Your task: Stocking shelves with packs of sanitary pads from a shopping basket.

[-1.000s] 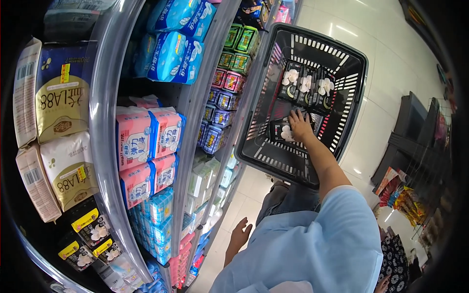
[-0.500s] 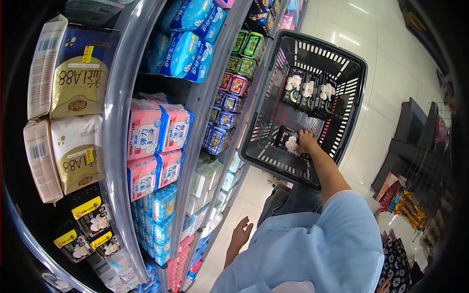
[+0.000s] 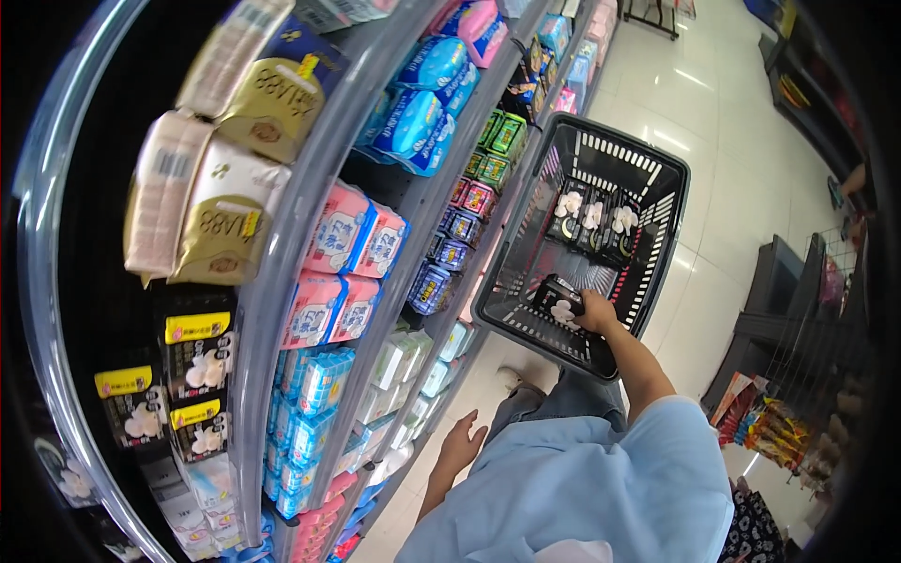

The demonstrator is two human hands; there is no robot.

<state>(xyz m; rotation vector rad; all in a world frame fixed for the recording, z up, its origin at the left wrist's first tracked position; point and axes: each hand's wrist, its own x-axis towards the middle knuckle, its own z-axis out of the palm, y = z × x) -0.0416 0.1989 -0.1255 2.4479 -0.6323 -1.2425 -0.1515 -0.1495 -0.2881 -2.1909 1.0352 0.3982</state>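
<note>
Inside the black plastic shopping basket (image 3: 678,178), my right hand (image 3: 595,311) has its fingers closed round the right end of a black pack printed with a white flower (image 3: 560,302). That pack is at the near end of the basket and looks slightly tilted. Toward the far end, several similar black packs (image 3: 594,218) stand side by side in a row. My left hand (image 3: 461,441) hangs low between my body and the shelves, its fingers apart and nothing in them.
Shelving with curved clear-edged fronts (image 3: 282,220) runs along my left, filled with pink packs (image 3: 333,230), blue packs (image 3: 413,127) and gold-and-white tissue packs (image 3: 230,216). Hanging snack bags (image 3: 779,427) and a dark display stand (image 3: 774,272) are on the right, beyond the pale tiled floor (image 3: 699,239).
My view has shifted, so the shelves appear further right. My right hand has gone from lying over the near pack to gripping its end, and the pack has tilted. My left hand stays open.
</note>
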